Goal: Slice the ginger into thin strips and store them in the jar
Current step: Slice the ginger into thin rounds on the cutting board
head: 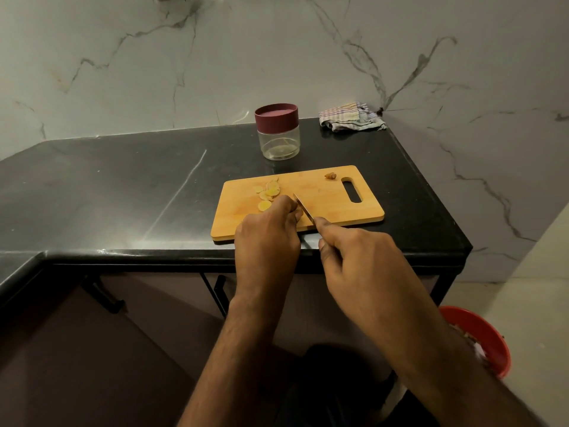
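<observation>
I'm curling my left hand [267, 228] over the ginger at the cutting board's [326, 195] near edge, steadying it, while my right hand [354, 254] is gripping the knife [303, 209] beside it.

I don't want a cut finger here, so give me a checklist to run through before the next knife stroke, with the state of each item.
1. Knife held firmly: ok, the right hand grips the handle, blade on the cutting board.
2. Ginger steadied: cannot tell, the left hand is curled beside the blade and hides whatever it holds.
3. Fingertips tucked away from the blade: cannot tell, they are very close to it.
4. Board fully on the counter: ok, though its near edge lies close to the counter's front edge.
5. Cut slices out of the blade's path: ok, piled left of it.
6. Jar ready to fill: not ok, the lid is on.
</observation>
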